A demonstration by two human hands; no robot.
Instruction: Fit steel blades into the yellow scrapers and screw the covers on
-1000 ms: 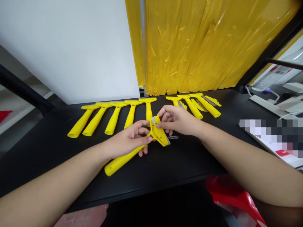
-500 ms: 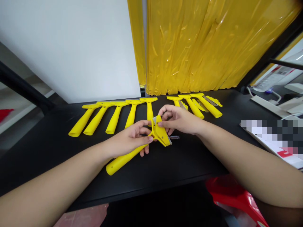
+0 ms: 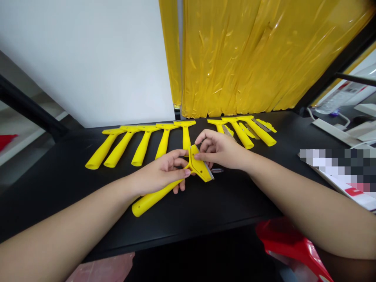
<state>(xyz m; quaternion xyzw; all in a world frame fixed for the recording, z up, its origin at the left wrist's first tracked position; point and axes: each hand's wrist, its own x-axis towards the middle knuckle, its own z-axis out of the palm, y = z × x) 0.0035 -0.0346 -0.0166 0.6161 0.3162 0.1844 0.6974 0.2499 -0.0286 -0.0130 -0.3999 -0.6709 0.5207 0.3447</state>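
My left hand [image 3: 166,172] is closed around the neck of a yellow scraper [image 3: 155,199], whose hollow handle points toward me. On the scraper's head lies a yellow cover plate [image 3: 199,167] with small holes. A thin metal blade [image 3: 210,172] shows along the head's right edge. The thumb and fingers of my right hand [image 3: 225,150] pinch the plate and head at their upper part; the fingertips behind are partly hidden. Just right of the head, a small slim tool with a metallic look [image 3: 217,170] lies on the black tabletop [image 3: 235,196].
Several yellow scrapers [image 3: 143,149] stand in a row at the back left. More scrapers [image 3: 242,133] and loose cover plates with blades [image 3: 263,125] lie at the back right. Yellow plastic sheeting [image 3: 235,58] hangs behind. A red object [image 3: 296,246] is below the front edge.
The cover plate stood tilted away from the scraper's head and now lies flat against it. My right thumb has shifted slightly left on the plate; my left hand holds still.
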